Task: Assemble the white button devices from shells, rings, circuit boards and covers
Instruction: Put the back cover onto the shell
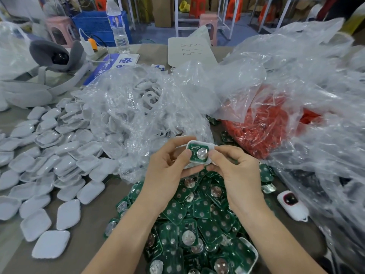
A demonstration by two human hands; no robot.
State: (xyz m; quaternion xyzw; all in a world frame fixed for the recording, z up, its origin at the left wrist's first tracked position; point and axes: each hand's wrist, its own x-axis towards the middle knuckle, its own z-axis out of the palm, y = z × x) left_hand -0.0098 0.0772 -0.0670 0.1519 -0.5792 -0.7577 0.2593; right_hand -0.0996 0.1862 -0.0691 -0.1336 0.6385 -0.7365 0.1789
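Observation:
Both hands hold one white shell (192,144) above the table, with a green circuit board (199,153) and its round metal battery clip lying inside it. My left hand (167,165) grips the shell's left side, thumb on the board's edge. My right hand (233,167) pinches the right side. Below them lies a heap of green circuit boards (197,224). White covers (49,159) are spread over the left of the table. A clear bag (142,107) behind holds white shells. A finished white device with a red button (292,204) lies to the right.
A clear bag of red rings (262,123) sits right of centre, with crumpled plastic (316,86) filling the right side. A grey headset (57,56), a water bottle (118,26), a blue sign (110,64) and a paper note (189,50) stand at the back.

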